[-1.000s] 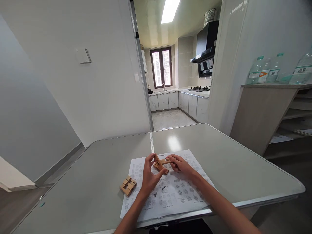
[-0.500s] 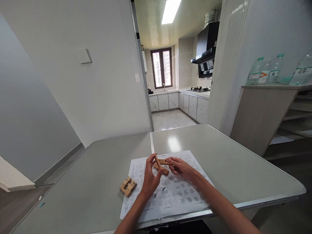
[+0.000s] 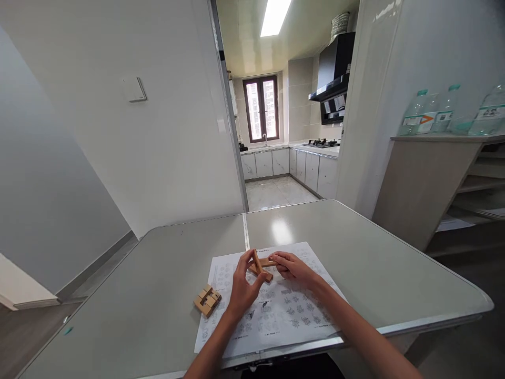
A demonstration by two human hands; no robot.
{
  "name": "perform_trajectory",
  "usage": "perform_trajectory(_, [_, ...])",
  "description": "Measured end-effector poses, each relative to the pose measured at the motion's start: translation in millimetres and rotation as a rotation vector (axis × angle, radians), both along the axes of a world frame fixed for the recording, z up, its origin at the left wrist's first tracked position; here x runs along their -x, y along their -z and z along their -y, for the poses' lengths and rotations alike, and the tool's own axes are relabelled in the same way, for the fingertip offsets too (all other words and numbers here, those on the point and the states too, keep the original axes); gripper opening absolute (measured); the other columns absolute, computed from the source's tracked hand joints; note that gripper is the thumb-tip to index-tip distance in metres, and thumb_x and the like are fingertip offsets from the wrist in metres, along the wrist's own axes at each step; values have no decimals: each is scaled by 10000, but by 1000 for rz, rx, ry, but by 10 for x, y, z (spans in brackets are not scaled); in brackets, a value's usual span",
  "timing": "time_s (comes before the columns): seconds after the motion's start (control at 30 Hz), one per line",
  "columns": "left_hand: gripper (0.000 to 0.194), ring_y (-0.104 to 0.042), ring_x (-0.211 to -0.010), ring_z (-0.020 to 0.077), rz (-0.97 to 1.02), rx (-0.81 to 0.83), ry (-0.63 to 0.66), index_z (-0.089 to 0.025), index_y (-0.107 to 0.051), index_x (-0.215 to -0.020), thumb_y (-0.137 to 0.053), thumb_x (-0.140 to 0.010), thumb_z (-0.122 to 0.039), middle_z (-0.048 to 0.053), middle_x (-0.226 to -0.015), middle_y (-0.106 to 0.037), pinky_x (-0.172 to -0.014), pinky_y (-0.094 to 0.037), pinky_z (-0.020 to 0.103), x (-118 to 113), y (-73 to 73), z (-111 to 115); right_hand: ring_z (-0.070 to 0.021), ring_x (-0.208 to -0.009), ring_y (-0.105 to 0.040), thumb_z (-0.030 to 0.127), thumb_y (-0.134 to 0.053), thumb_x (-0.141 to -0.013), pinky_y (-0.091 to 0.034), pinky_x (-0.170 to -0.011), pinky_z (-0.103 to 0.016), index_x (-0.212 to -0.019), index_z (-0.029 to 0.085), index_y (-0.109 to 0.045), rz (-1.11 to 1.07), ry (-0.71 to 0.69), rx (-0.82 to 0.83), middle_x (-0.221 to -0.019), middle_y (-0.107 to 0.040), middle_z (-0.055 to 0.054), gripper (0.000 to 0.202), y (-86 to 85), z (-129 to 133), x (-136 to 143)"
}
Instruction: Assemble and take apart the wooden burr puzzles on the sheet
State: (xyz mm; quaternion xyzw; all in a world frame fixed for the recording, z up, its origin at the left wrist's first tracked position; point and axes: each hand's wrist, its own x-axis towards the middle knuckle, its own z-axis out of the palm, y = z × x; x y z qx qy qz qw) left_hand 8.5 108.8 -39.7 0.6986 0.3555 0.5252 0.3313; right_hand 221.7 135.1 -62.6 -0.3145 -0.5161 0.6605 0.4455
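Observation:
My left hand (image 3: 243, 287) grips a thin wooden puzzle stick (image 3: 258, 261) between thumb and fingers, tilted over the paper. A second wooden piece (image 3: 269, 262) runs sideways behind it, its right end pinched in my right hand (image 3: 291, 267). Below these two, another wooden piece (image 3: 268, 276) lies on the printed sheet (image 3: 276, 331); whether the pieces interlock I cannot tell. Left of my left hand, several notched wooden blocks (image 3: 207, 301) sit together in a squarish cluster, partly over the sheet's edge. My fingers hide parts of the held pieces.
The sheet lies on a grey-green table (image 3: 165, 295) with a seam down its middle. Beyond it, a doorway opens to a kitchen. Plastic bottles (image 3: 414, 113) stand on a cabinet (image 3: 426, 189) at the right. A white wall (image 3: 177, 158) borders the far left side.
The stick in my left hand has turned slightly more upright. Both hands stay over the same part of the sheet, and the block cluster keeps its place.

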Motion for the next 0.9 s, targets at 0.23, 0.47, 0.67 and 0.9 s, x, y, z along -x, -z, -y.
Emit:
perform_trajectory(0.23, [555, -569, -1325, 338, -14, -11, 24, -300, -584, -1387, -774, -870, -362, 95, -1437, -582, -1106, -485, 495, 3, -8, -1, -76, -513, -208, 672, -727, -811, -157, -471, -239, -972, 199, -665, 11, -9, 3, -625, -323, 100, 504, -33, 21, 4])
perform_trajectory(0.47, [609, -554, -1332, 341, -38, -37, 1, -305, -555, -1408, -795, -851, -358, 94, -1449, -557, -1096, -495, 521, 2, 38, -19, -76, -529, -215, 655, -721, -834, -168, -473, -230, -973, 197, -653, -17, -23, 4, -647, -330, 92, 483, -49, 54, 33])
perform_trajectory(0.67, [595, -596, -1292, 331, -57, -32, 24, -302, -546, -1417, -773, -871, -368, 95, -1429, -583, -1097, -505, 507, 12, 50, -32, -73, -522, -193, 654, -736, -822, -144, -471, -233, -993, 189, -653, -31, -60, 20, -638, -302, 104, 502, -1, 16, 17])
perform_trajectory(0.9, [611, -578, -1317, 323, -81, -47, 20, -301, -527, -1428, -772, -872, -360, 86, -1448, -566, -1101, -505, 505, 2, 69, -31, -73, -525, -239, 668, -731, -824, -184, -476, -226, -1013, 191, -644, -40, -65, 17, -647, -347, 96, 521, -14, 46, 36])
